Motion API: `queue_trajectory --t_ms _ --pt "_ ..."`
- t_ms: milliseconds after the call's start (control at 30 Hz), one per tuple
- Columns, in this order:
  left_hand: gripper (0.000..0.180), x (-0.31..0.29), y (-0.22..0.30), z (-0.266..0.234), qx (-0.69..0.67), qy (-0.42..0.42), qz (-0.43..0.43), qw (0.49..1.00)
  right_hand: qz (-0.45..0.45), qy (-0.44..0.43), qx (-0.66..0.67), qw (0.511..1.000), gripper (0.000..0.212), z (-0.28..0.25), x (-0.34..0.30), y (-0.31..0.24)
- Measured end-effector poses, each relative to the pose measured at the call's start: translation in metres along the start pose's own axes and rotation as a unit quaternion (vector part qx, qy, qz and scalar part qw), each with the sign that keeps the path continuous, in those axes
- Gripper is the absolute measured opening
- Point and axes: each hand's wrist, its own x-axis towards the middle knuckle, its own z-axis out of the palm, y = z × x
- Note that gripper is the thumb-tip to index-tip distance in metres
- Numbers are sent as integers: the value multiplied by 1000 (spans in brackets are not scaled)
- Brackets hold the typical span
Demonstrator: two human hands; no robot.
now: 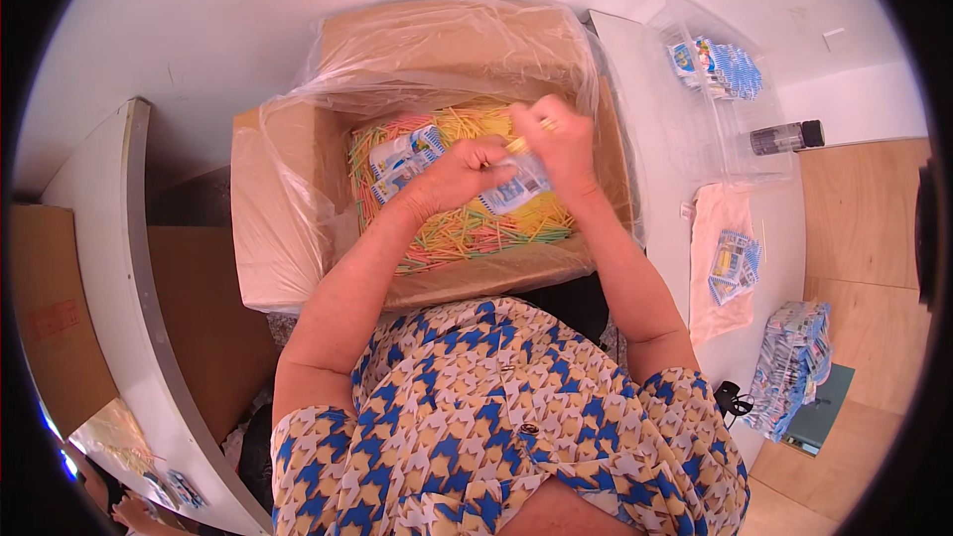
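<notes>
Left hand: your fingers pinch the packet.
Right hand: your fingers curl around yellow sticks.
Packet and sticks: best held aligned, ends even.

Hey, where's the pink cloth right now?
In the head view, the pink cloth lies right of the cardboard box, just below the clear plastic bin, with printed packets on it.

A packing workroom: plastic-lined carton (thin coloured sticks inside), stacked blue-and-white packets.
</notes>
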Motion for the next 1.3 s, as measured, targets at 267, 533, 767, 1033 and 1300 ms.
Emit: queue_trajectory --t_ms 267,533,767,1033,1300 --pt "6 -5 3 -13 -74 96 -59 991 288 -92 285 909 24 -53 17 -22" --pt "17 -4 15 -8 -127 52 -32 990 330 -176 279 885 23 -53 28 -37" --pt "16 -5 16 -9 -130 15 -35 991 184 -130 130 966 21 -45 27 -29" --pt "15 -4 12 -10 -110 37 -79 990 213 -138 205 945 22 -58 33 -42" --pt "16 -4 9 -9 -117 -29 -74 990 135 -203 53 968 24 -49 34 -37"
